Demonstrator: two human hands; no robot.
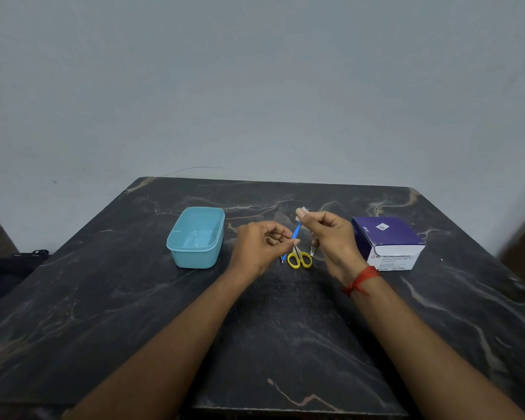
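Above the middle of the dark marble table (164,313), my left hand (259,245) pinches a thin blue stick-like tool (297,231) near its middle. The tool slants, with its lower tip pointing down toward the table. My right hand (329,234), with a red thread at the wrist, pinches a small white pad (303,212) at the tool's upper end. Small yellow-handled scissors (299,259) lie on the table just below both hands.
An open light-blue plastic tub (196,237) stands left of my hands. A purple-and-white carton (388,242) sits to the right. A small metal-tipped tool (312,251) lies beside the scissors, partly hidden by my right hand. A wall rises behind the table.
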